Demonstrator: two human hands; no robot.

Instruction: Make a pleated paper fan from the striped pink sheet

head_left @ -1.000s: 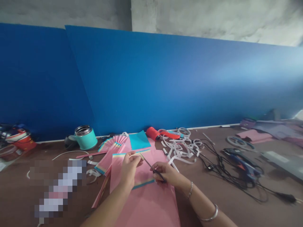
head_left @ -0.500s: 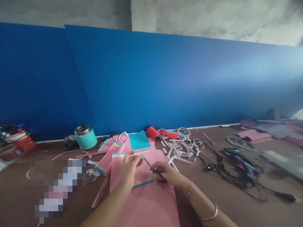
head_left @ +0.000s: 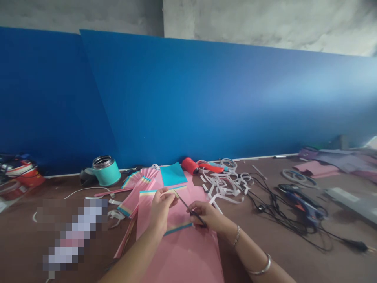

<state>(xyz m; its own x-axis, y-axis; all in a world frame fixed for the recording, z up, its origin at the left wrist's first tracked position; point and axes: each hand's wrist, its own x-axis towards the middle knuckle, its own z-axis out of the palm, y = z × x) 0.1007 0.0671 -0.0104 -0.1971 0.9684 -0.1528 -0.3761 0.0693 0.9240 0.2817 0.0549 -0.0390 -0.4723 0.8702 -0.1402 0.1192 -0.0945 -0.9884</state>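
My left hand (head_left: 161, 206) is closed, pinching a small pale yellow strip (head_left: 176, 193) that looks like paper. In my right hand (head_left: 206, 214) is a pair of scissors (head_left: 184, 205), its dark handles held by the fingers. The blades point up and left, with their tips at the strip. Whether they are closed on it I cannot tell. Beneath both hands lies pink paper (head_left: 185, 259) with blue and yellow edging. Left of it rests a pleated pink paper fan (head_left: 137, 192), and behind the hands is a blue paper square (head_left: 172, 175).
A red thread spool (head_left: 190, 166) stands near the blue partition (head_left: 206, 98). Tangled white strips (head_left: 226, 184) lie right of the paper. Farther right are black cables (head_left: 275, 208) and a dark blue glue gun (head_left: 306, 206). A turquoise mug (head_left: 107, 173) stands at the back left.
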